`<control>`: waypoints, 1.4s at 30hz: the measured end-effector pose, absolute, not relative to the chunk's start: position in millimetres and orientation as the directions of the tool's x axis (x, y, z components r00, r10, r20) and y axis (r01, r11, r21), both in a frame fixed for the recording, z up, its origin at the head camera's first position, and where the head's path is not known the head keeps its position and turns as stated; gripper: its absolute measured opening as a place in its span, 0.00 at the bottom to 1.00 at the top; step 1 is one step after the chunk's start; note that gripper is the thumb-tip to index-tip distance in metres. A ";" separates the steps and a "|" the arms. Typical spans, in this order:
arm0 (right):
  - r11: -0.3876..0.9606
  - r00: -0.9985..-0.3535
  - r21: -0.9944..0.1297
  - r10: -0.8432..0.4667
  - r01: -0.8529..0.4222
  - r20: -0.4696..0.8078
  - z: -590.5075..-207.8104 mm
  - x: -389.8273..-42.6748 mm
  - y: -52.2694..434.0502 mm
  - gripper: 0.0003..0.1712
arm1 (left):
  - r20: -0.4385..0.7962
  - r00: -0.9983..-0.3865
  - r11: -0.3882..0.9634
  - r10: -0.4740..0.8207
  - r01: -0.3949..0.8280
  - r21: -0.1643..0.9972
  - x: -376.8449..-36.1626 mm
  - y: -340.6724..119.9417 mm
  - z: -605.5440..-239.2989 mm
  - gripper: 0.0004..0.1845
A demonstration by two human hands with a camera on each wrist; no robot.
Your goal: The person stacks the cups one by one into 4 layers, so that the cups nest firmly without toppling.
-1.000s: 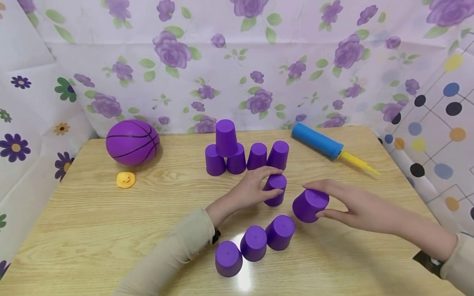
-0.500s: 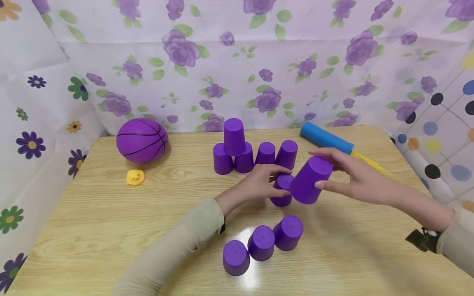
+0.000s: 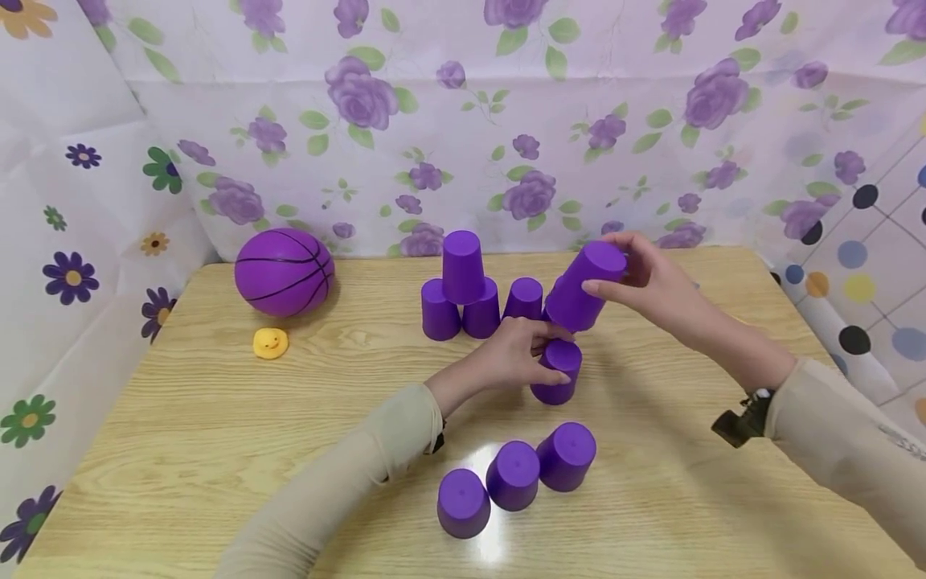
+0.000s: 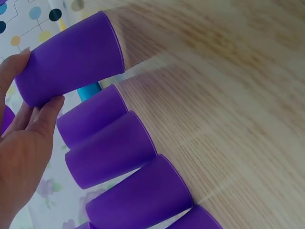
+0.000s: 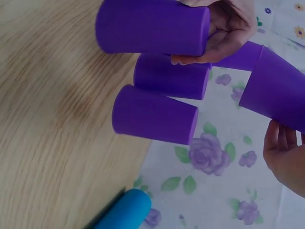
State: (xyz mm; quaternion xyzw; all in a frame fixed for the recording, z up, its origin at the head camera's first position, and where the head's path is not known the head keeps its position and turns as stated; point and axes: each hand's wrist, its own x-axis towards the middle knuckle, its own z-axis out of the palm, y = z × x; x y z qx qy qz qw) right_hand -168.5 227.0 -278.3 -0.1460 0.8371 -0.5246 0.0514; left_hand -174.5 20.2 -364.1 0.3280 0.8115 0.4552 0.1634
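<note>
My left hand (image 3: 524, 354) grips an upside-down purple cup (image 3: 557, 378) that stands on the wooden table (image 3: 217, 434). My right hand (image 3: 629, 269) holds a second purple cup (image 3: 582, 289) tilted in the air, just above the right end of the back row of cups (image 3: 481, 310), and one more cup (image 3: 463, 265) is stacked on that row. In the left wrist view, fingers (image 4: 28, 124) curl round the cup (image 4: 71, 59). The right wrist view shows the lifted cup (image 5: 276, 90) at my fingers (image 5: 281, 143).
Three upside-down purple cups (image 3: 514, 474) stand in a slanted row near the front. A purple ball (image 3: 284, 272) and a small yellow duck (image 3: 271, 343) lie at the left. A blue pump (image 5: 124, 210) lies at the back right. Flowered cloth walls surround the table.
My right hand has lifted its cup off the table and carried it up and back over the back row. My left hand has stayed on its cup.
</note>
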 end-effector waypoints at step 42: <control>0.394 -0.901 -0.877 -0.425 -0.275 0.092 -310.9 -235.9 155.7 0.37 | -0.059 -0.751 0.429 0.658 0.309 0.849 -177.3 17.7 -358.5 0.27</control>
